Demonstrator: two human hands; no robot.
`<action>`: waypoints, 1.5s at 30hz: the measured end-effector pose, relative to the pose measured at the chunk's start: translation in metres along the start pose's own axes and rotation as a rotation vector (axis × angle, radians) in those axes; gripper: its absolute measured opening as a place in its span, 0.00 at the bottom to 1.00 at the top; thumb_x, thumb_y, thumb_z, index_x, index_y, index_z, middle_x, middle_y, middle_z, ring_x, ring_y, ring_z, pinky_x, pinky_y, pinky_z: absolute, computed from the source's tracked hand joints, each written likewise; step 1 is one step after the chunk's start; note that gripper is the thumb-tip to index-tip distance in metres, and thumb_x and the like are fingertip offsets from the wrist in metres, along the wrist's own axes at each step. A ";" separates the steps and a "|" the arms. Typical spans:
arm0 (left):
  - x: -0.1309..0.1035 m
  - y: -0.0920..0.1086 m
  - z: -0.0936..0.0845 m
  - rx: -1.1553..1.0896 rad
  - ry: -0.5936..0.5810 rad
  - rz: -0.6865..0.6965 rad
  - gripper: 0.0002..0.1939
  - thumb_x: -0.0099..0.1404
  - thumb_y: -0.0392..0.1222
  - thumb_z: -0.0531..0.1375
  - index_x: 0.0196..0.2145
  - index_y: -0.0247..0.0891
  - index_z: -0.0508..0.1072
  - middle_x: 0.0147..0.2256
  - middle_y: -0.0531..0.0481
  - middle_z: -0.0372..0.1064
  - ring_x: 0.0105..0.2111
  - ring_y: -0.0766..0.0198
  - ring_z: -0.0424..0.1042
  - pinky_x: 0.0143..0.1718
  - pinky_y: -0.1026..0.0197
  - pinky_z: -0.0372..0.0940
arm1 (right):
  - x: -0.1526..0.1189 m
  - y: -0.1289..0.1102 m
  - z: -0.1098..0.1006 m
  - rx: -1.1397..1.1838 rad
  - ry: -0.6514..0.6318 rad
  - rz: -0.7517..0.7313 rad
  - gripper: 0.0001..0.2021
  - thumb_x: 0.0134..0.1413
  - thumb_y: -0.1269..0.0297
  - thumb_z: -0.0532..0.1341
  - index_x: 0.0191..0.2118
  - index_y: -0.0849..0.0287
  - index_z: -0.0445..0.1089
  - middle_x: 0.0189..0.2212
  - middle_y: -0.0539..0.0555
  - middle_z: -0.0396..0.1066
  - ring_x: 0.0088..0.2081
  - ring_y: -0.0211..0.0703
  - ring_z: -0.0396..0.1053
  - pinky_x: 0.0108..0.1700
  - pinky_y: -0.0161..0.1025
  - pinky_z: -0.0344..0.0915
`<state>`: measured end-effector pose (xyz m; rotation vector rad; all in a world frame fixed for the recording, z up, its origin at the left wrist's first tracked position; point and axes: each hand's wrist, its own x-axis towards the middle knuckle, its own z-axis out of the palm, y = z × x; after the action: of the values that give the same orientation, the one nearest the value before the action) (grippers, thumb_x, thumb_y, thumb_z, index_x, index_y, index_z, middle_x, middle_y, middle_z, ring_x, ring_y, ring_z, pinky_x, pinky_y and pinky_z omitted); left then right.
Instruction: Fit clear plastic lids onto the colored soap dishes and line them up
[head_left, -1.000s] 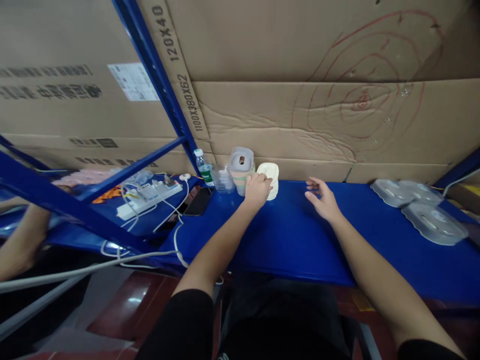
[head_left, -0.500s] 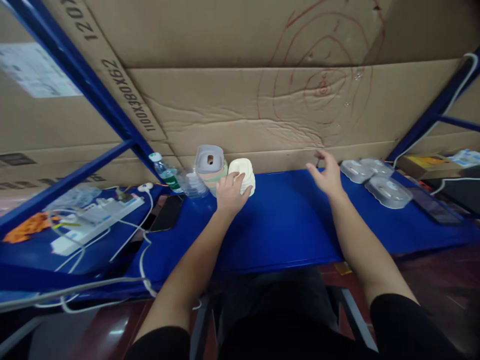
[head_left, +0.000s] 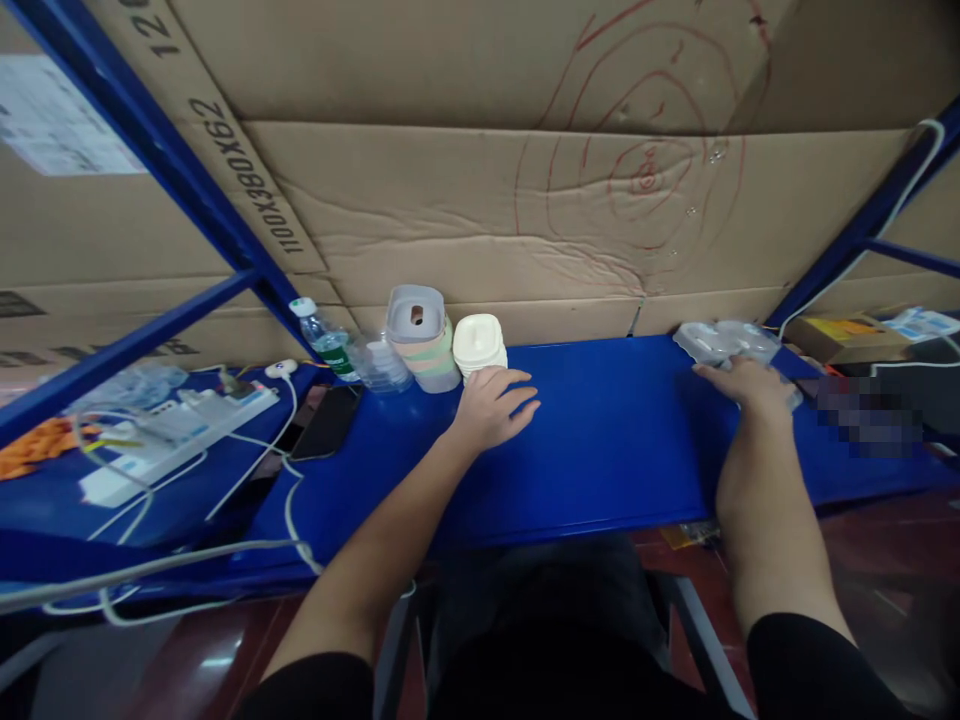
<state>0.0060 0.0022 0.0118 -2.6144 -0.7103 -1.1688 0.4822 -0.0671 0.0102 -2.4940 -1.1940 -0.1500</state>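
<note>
In the head view my left hand [head_left: 495, 408] is open, its fingers spread just in front of a stack of cream-coloured square lids [head_left: 480, 345]. Its fingertips point to the right and hold nothing. My right hand [head_left: 756, 388] reaches over a clear plastic container [head_left: 795, 398] at the right of the table, palm down with the thumb stretched out to the left. The hand covers most of that container, and some fingertips are hidden. Behind it lie more clear plastic containers [head_left: 724, 340]. Left of the lids stands a stack of pastel cups [head_left: 426, 350], a grey one on top.
A water bottle [head_left: 330, 345], clear plastic cups [head_left: 384, 368] and a black phone [head_left: 328, 422] sit at the left. Further left is a white power strip [head_left: 180, 440] with cables. Cardboard [head_left: 450, 200] backs the blue table [head_left: 585, 450]. A blue frame post [head_left: 172, 170] slants at the left.
My left hand has come off the cream lids, moving right and toward me. My right hand has swung right and down from the cardboard over the clear container.
</note>
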 end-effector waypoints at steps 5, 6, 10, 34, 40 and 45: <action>-0.001 -0.003 -0.001 -0.017 0.014 -0.019 0.10 0.71 0.50 0.62 0.43 0.46 0.81 0.47 0.45 0.80 0.47 0.52 0.77 0.50 0.46 0.67 | -0.054 -0.070 0.000 -0.036 -0.258 -0.428 0.42 0.41 0.36 0.74 0.61 0.54 0.74 0.60 0.72 0.73 0.59 0.83 0.69 0.57 0.75 0.62; -0.001 -0.004 0.000 -0.030 -0.008 -0.015 0.10 0.71 0.50 0.62 0.44 0.46 0.81 0.47 0.45 0.80 0.48 0.52 0.77 0.51 0.46 0.67 | -0.069 -0.089 0.003 0.010 -0.241 -0.599 0.39 0.42 0.42 0.75 0.62 0.49 0.74 0.62 0.67 0.72 0.61 0.80 0.68 0.59 0.75 0.61; -0.003 -0.011 0.006 -0.083 -0.137 0.009 0.18 0.71 0.54 0.63 0.51 0.43 0.79 0.51 0.43 0.77 0.51 0.51 0.75 0.55 0.47 0.67 | -0.105 -0.160 0.024 0.157 -0.290 -1.021 0.40 0.48 0.49 0.75 0.68 0.39 0.66 0.71 0.57 0.62 0.70 0.72 0.59 0.69 0.76 0.48; -0.015 -0.039 0.018 -0.051 -0.179 -0.028 0.26 0.71 0.58 0.63 0.59 0.39 0.75 0.57 0.40 0.73 0.56 0.50 0.71 0.60 0.46 0.67 | -0.110 -0.206 0.070 0.778 -0.363 -0.941 0.37 0.50 0.38 0.72 0.64 0.47 0.71 0.63 0.61 0.69 0.65 0.64 0.67 0.68 0.66 0.61; -0.009 -0.032 0.011 -0.050 -0.062 0.061 0.24 0.79 0.47 0.54 0.67 0.36 0.65 0.61 0.39 0.72 0.59 0.54 0.72 0.59 0.48 0.68 | -0.118 -0.211 0.049 1.133 -0.153 -0.653 0.28 0.52 0.35 0.69 0.47 0.53 0.76 0.42 0.57 0.81 0.37 0.52 0.80 0.42 0.51 0.78; -0.004 -0.018 0.003 -0.014 -0.016 0.165 0.25 0.78 0.55 0.54 0.66 0.43 0.67 0.66 0.37 0.66 0.60 0.52 0.72 0.55 0.47 0.70 | -0.118 -0.213 0.041 1.400 -0.203 -0.396 0.24 0.62 0.35 0.60 0.38 0.54 0.73 0.21 0.49 0.74 0.12 0.35 0.60 0.14 0.36 0.55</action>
<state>-0.0037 0.0174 0.0064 -2.6389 -0.4797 -1.1098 0.2413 -0.0160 0.0031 -1.0589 -1.1921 0.6345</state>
